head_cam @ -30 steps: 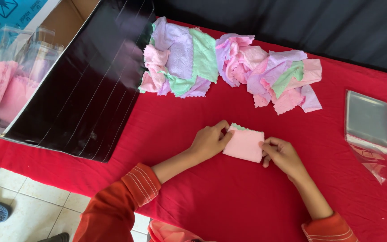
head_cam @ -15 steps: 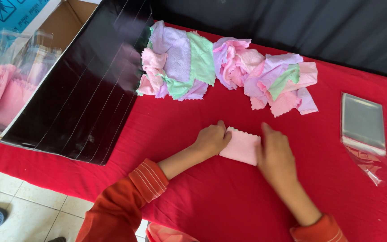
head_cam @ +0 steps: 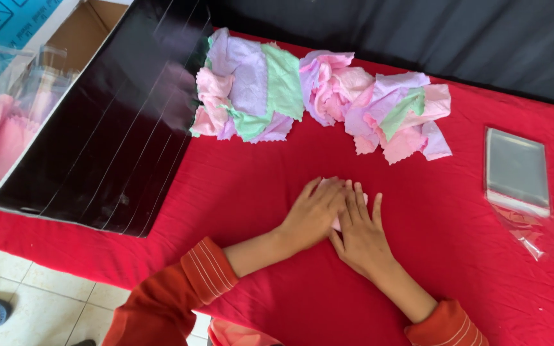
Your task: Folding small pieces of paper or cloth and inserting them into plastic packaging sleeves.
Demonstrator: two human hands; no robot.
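Since half a second ago we have drawn both hands together over the folded pink cloth [head_cam: 337, 223], which showed plainly between them then and is now nearly all hidden. Our left hand [head_cam: 312, 214] lies flat, fingers straight and together, pressing on the cloth's near-left part; our right hand [head_cam: 360, 230] lies flat just beside it, its fingers touching the left hand's. Neither grip is clenched: both are released and spread, pressing down, not pinching. Of the cloth we see only a pale sliver at the right fingertips and a small bit between the two hands, so it sits directly under both palms, and we cannot tell its long axis now. Both hands are equally on it.

Beyond the fingers, farther across the red bench [head_cam: 238, 192], lies a heap of pink, lilac and green cloths [head_cam: 315, 96]. Well off to the right rests a clear plastic bag [head_cam: 517, 170]. To the left stands a black panel [head_cam: 110, 128].
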